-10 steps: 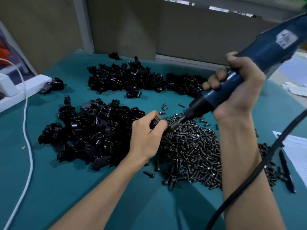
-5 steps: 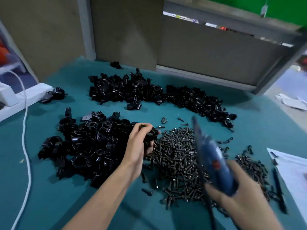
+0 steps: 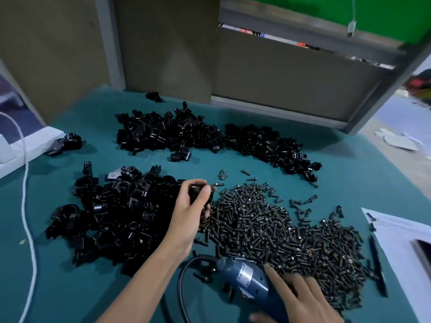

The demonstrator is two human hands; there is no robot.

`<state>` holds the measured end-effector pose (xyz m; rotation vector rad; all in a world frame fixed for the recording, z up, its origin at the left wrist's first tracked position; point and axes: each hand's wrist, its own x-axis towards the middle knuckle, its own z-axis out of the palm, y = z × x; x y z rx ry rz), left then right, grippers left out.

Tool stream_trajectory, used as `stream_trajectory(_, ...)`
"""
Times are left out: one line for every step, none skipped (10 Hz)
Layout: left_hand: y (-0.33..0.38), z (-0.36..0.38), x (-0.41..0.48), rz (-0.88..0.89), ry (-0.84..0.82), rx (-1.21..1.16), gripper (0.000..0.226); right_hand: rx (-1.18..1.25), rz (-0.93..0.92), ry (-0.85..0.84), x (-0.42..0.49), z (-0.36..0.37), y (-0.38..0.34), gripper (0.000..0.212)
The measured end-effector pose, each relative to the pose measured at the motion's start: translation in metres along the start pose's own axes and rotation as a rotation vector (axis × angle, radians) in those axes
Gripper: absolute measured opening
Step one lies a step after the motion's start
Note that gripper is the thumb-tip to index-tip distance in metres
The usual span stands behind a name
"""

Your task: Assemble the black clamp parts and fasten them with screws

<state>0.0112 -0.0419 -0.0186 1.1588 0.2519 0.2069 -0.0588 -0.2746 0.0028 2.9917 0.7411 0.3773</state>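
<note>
My left hand [image 3: 193, 212] grips a black clamp assembly [image 3: 200, 194] just above the edge of the big screw pile [image 3: 279, 231]. A heap of black clamp parts [image 3: 112, 215] lies to its left. My right hand [image 3: 300, 299] rests on the blue electric screwdriver [image 3: 247, 279], which lies on the green table [image 3: 349, 183] at the near edge. Its fingers are spread over the tool's body with the thumb underneath. The driver's black cable [image 3: 184, 287] loops toward me.
A second long heap of black clamp parts [image 3: 210, 138] lies farther back. A single clamp [image 3: 67, 142] sits beside a white box [image 3: 28, 145] at the left, with a white cord [image 3: 28, 206] trailing down. At the right lie paper sheets [image 3: 401, 243] and a pen [image 3: 377, 266].
My right hand has brought the screwdriver down from the clamp and laid it on the table near me. My left hand still holds the clamp and has drawn slightly left.
</note>
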Motion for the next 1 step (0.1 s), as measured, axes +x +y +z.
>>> stream_trajectory(-0.0086, -0.0007, -0.0003, 0.036, 0.002, 0.198, 0.007, 0.070, -0.097, 0.026, 0.0199, -0.0180, 0.0047, 0.087)
